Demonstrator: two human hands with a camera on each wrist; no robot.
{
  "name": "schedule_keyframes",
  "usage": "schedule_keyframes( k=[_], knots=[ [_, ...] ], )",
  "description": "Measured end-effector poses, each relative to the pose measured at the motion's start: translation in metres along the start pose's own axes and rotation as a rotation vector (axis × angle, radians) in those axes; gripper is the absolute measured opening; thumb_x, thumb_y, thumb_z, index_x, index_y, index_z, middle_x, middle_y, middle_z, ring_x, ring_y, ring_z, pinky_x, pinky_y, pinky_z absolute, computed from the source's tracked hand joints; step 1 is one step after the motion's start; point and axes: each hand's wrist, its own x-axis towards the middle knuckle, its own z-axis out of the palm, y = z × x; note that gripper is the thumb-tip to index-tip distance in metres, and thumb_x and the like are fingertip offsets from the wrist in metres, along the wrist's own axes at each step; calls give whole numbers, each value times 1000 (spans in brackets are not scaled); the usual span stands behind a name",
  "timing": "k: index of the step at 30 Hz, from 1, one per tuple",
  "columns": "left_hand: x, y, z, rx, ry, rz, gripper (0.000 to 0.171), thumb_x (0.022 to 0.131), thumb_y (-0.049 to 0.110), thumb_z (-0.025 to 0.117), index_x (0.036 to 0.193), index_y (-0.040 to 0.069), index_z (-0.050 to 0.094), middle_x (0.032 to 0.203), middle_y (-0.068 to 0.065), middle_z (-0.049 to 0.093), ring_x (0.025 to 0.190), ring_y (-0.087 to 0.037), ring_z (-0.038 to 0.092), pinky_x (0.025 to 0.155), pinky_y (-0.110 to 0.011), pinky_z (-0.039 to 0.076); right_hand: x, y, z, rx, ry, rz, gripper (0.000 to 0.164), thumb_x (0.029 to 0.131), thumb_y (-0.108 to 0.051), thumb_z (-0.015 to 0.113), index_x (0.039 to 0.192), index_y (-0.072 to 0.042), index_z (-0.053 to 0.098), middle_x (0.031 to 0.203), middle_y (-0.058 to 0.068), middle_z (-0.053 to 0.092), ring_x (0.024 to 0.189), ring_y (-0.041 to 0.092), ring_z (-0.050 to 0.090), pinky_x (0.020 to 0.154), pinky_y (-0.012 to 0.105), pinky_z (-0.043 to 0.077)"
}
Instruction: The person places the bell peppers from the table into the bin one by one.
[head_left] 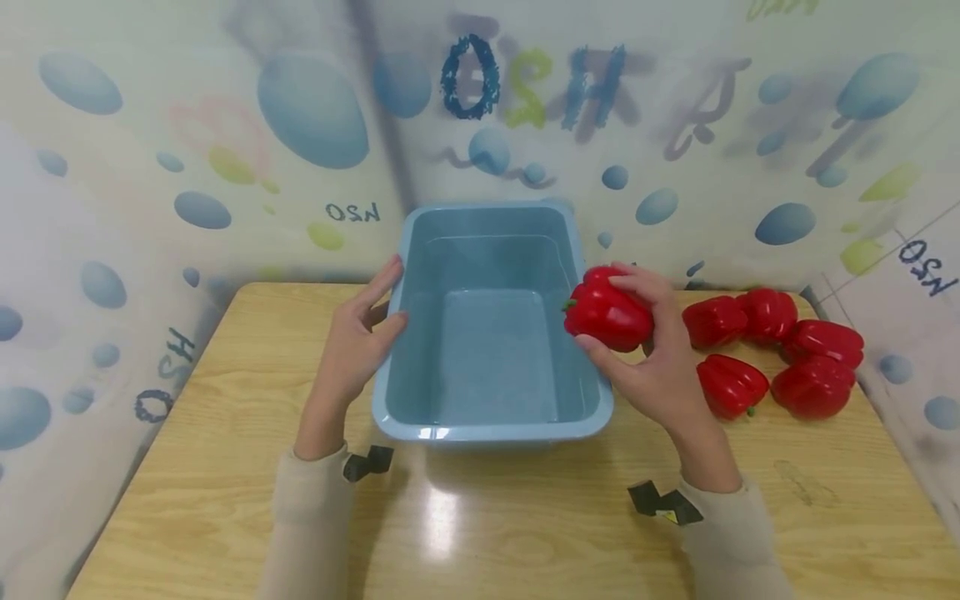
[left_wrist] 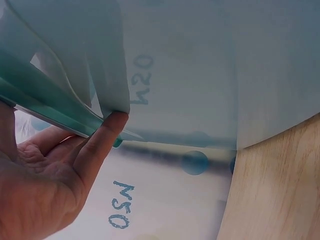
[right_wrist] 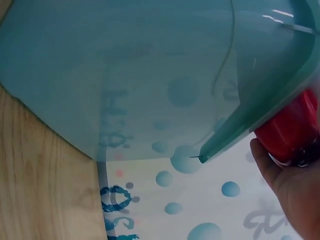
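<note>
A red bell pepper with a green stem is held by my right hand, over the right rim of a light blue plastic basin. Thumb and fingers grip its sides; in the right wrist view the pepper shows just outside the rim, partly cut off by the frame. At the basin's left rim, my left hand holds the edge, thumb tip over it. In the left wrist view, fingers of the left hand reach along the outside under the rim. Nothing lies inside the basin.
Several more red bell peppers lie together on the right of the wooden table. A patterned wall covering with blue spots and letters rises behind the basin and along both sides.
</note>
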Motion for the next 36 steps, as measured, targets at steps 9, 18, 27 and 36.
schedule_keyframes(
  k=[9, 18, 27, 36],
  knots=[
    [-4, -2, -3, 26, -14, -14, 65, 99, 6, 59, 161, 17, 45, 170, 7, 39, 147, -42, 54, 112, -60, 51, -2, -2, 1, -67, -41, -2, 87, 74, -1, 89, 151, -12, 51, 160, 3, 48, 141, 18, 49, 103, 14, 54],
    [-1, 0, -1, 2, -13, 1, 64, 99, 4, 59, 161, 16, 45, 171, 4, 38, 147, -43, 53, 114, -61, 50, 0, -7, 0, 12, -50, -5, 86, 71, 5, 88, 147, -7, 50, 159, 0, 50, 139, 24, 53, 104, 16, 55],
    [1, 1, 1, 12, -9, -21, 62, 101, 4, 58, 161, 15, 45, 172, 4, 38, 148, -43, 52, 116, -61, 48, 0, -3, 8, -99, -107, -54, 81, 70, -3, 92, 144, -13, 58, 156, 4, 52, 139, 17, 52, 103, 15, 54],
    [0, 2, 1, -3, -14, -23, 63, 100, 4, 58, 160, 16, 46, 172, 4, 37, 149, -43, 51, 117, -62, 46, -1, -1, 7, -64, -97, -115, 76, 72, 1, 88, 141, -7, 61, 154, 14, 54, 138, 21, 55, 107, 18, 54]
  ],
)
